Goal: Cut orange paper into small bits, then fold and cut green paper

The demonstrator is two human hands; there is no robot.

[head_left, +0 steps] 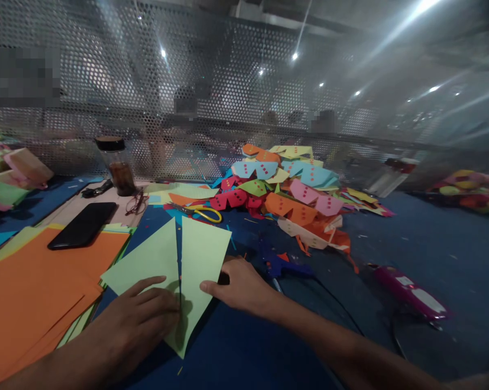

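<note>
A pale green sheet of paper (200, 254) lies before me, with a narrow dark gap running down its middle from the top. Whether its two halves join near the bottom point I cannot tell. My left hand (136, 319) rests over the left half with its fingers stretched out on the paper. At the right edge, my right hand (242, 284) pinches the paper between thumb and fingers. Just beyond the sheet are yellow-handled scissors (206, 214). A blue glue gun (282, 262) lies to the right of my right hand.
Behind the scissors rises a heap of coloured paper cutouts (293, 184). On the left are orange sheets (37, 281), a black phone (83, 225), eyeglasses (136, 201) and a bottle (120, 170). A corded magenta device (410, 292) lies at right. A perforated metal panel (212, 97) stands behind.
</note>
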